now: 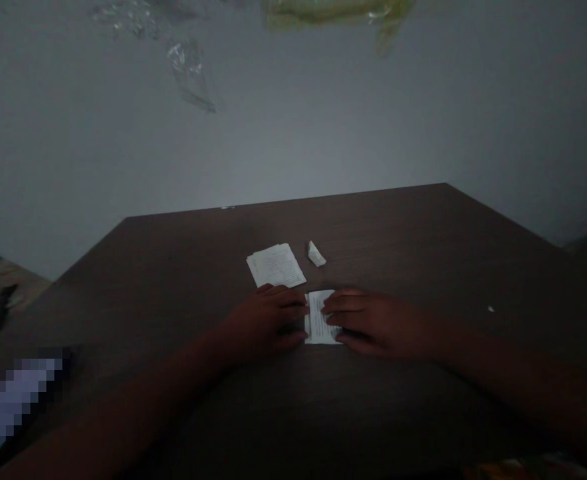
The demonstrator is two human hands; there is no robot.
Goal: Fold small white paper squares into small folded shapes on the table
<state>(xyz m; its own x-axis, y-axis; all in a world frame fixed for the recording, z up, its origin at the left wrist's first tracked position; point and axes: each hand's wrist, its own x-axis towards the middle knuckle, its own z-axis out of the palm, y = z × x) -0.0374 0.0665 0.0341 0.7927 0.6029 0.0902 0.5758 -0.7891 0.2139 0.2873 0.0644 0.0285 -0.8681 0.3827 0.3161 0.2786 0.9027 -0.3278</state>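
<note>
Lying on bench [403,233], white printed paper [317,321], left hand [268,321], right hand [373,323] spread against it, paper stack [276,265], folded scrap [316,255] beyond

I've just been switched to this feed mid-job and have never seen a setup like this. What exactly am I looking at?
There is no machine here: these are a person's two bare hands, and the single picture comes from a camera worn on their head, looking forward and down. The left hand is therefore on your left too. Its fingertips are at the left edge of a small printed paper, while the right hand lies over the paper's right part. The paper is flat on a dark table, not lifted. Just beyond are a stack of printed sheets and a small folded piece of paper. A blurred-out object sits at lower left; I can't tell what it is.
</note>
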